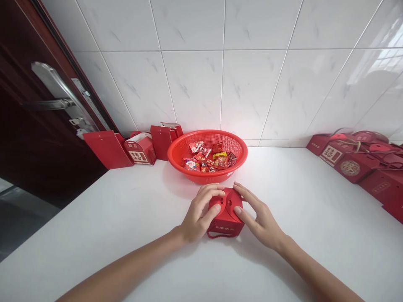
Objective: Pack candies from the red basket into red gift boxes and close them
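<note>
A small red paper candy box (225,224) stands on the white table in front of me. Its two rounded top flaps, each with a hole, lie folded inward and meet in the middle. My left hand (201,212) is closed around the left side, thumb on the left flap and fingers at the back edge. From the right, my right hand (260,216) grips the box likewise, its thumb on the right flap. A red twisted cord (220,236) hangs at the front bottom edge. Just behind the box sits a red plastic basket (201,178) with several wrapped candies (210,159).
Several red boxes (351,165) are grouped at the table's right edge. Back left stand a red box with white print (141,149) and two taller red packages (108,149). A tiled wall (192,88) rises behind, and a dark door with a metal handle (64,96) is left.
</note>
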A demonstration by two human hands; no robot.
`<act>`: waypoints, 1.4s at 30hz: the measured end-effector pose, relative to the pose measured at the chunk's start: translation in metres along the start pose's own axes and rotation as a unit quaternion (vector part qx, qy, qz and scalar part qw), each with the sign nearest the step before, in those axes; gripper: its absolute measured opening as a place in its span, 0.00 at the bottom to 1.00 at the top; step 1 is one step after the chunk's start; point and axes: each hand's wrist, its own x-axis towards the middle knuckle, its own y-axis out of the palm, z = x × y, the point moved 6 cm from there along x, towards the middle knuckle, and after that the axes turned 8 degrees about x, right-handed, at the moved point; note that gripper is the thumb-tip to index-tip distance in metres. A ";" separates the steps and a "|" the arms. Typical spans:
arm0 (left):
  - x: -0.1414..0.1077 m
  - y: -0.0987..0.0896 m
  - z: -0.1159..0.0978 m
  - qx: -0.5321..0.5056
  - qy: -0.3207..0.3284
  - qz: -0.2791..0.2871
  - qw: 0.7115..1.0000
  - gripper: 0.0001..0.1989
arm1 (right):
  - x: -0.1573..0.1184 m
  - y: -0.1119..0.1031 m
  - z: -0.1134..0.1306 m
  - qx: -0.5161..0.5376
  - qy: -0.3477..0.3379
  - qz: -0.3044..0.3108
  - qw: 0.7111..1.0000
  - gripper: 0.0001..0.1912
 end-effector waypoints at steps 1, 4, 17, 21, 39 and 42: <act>0.000 0.000 0.000 0.000 0.001 0.000 1.000 0.10 | 0.000 0.000 0.000 0.001 0.001 0.001 1.000 0.27; 0.000 0.000 0.001 0.000 0.004 -0.001 1.000 0.10 | 0.000 -0.001 0.000 0.005 0.002 0.005 1.000 0.27; 0.000 -0.001 0.003 0.018 0.014 0.004 1.000 0.11 | 0.001 -0.002 0.000 0.014 0.001 0.011 1.000 0.27; 0.000 0.001 0.004 0.026 0.015 0.005 1.000 0.11 | 0.001 -0.003 0.001 0.013 -0.004 0.008 1.000 0.27; -0.005 0.007 0.004 0.059 0.039 0.024 0.997 0.13 | 0.001 -0.003 -0.006 0.072 0.066 -0.013 0.995 0.30; -0.007 0.011 0.003 0.050 0.059 0.042 0.996 0.14 | 0.002 -0.008 -0.019 0.107 0.130 -0.050 0.984 0.30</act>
